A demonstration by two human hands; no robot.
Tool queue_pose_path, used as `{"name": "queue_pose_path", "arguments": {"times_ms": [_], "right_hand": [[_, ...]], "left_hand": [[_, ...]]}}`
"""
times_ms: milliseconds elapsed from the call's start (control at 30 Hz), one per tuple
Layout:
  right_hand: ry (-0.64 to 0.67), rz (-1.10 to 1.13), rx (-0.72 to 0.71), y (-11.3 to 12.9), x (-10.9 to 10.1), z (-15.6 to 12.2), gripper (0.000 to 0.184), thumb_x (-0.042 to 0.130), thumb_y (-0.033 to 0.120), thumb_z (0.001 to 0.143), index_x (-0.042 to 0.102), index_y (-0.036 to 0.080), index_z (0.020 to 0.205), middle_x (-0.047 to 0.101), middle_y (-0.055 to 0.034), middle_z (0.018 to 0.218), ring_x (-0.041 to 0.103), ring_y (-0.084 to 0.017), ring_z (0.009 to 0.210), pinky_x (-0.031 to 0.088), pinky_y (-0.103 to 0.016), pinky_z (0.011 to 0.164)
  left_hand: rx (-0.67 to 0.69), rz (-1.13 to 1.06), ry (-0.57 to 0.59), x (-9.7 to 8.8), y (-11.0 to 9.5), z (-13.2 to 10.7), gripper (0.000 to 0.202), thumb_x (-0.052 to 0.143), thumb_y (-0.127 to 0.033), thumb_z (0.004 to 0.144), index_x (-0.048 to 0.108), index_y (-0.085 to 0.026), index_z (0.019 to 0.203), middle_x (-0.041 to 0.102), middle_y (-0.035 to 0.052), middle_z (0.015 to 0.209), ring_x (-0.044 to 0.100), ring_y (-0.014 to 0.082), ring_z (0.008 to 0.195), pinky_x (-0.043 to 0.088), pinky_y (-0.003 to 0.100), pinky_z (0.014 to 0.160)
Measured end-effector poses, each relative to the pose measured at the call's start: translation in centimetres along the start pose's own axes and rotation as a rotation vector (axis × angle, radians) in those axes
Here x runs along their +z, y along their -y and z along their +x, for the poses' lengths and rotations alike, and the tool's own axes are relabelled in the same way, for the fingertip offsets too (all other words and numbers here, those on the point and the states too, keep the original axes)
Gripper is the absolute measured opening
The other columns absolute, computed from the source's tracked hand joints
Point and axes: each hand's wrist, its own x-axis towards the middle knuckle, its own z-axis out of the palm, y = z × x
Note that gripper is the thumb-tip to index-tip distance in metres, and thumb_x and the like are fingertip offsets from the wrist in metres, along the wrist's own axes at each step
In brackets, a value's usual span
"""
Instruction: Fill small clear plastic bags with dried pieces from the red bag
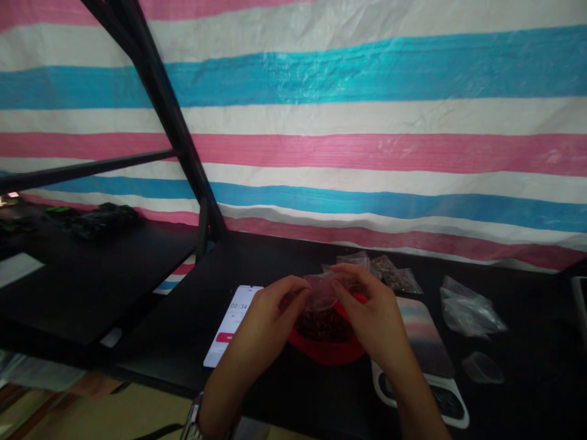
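Observation:
My left hand [271, 318] and my right hand [372, 311] both pinch a small clear plastic bag [321, 291], held between them just above a red bowl [328, 352]. The bowl holds dark, small pieces and stands on the black table [527, 391]. A scale with a shiny plate [424, 339] lies right of the bowl, partly under my right wrist. A phone [232, 324] showing a timer lies flat left of my left hand.
Several small filled bags [389, 274] lie behind the bowl. A heap of empty clear bags [468, 311] and a small clear cup [481, 368] are at the right. A striped tarp [367, 122] hangs behind. A black frame post [174, 134] and another dark table [82, 275] stand left.

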Motion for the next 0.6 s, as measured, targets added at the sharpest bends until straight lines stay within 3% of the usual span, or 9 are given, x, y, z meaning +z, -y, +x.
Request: {"name": "queue_pose_path", "arguments": {"times_ms": [133, 233, 400, 600], "right_hand": [[-0.002, 0.076, 0.02, -0.4, -0.1, -0.1, 0.022, 0.075, 0.034, 0.089, 0.079, 0.026, 0.109, 0.08, -0.0032, 0.098, 0.075, -0.023, 0.091, 0.058, -0.035, 0.087], [-0.011, 0.103, 0.028, -0.4, 0.1, -0.1, 0.02, 0.076, 0.036, 0.089, 0.078, 0.025, 0.106, 0.08, -0.0024, 0.092, 0.075, -0.023, 0.088, 0.057, -0.036, 0.085], [0.005, 0.097, 0.023, -0.2, 0.3, -0.1, 0.027, 0.076, 0.033, 0.088, 0.077, 0.026, 0.114, 0.081, -0.0022, 0.098, 0.075, -0.023, 0.092, 0.057, -0.037, 0.089], [0.031, 0.06, 0.08, -0.3, 1.0, 0.1, 0.02, 0.076, 0.037, 0.083, 0.08, 0.024, 0.098, 0.08, -0.0027, 0.086, 0.073, -0.023, 0.083, 0.057, -0.035, 0.079]], "left_hand": [[-0.015, -0.024, 0.044, 0.3, 0.0, -0.1, 0.018, 0.064, -0.031, 0.1, 0.078, -0.027, 0.112, 0.082, 0.0015, 0.101, 0.077, 0.0218, 0.095, 0.058, 0.031, 0.085], [0.007, -0.003, 0.026, 0.6, 0.0, -0.1, 0.017, 0.063, -0.029, 0.101, 0.079, -0.026, 0.105, 0.082, 0.0028, 0.107, 0.076, 0.0221, 0.099, 0.057, 0.032, 0.09], [0.017, -0.037, -0.05, 0.7, -0.2, 0.1, 0.019, 0.062, -0.031, 0.099, 0.078, -0.023, 0.094, 0.081, 0.0021, 0.093, 0.074, 0.0205, 0.086, 0.054, 0.028, 0.077], [-0.019, -0.067, -0.1, 0.6, 0.4, 0.2, 0.03, 0.066, -0.043, 0.097, 0.069, -0.021, 0.076, 0.07, -0.0019, 0.069, 0.065, 0.0167, 0.066, 0.047, 0.025, 0.061]]}}
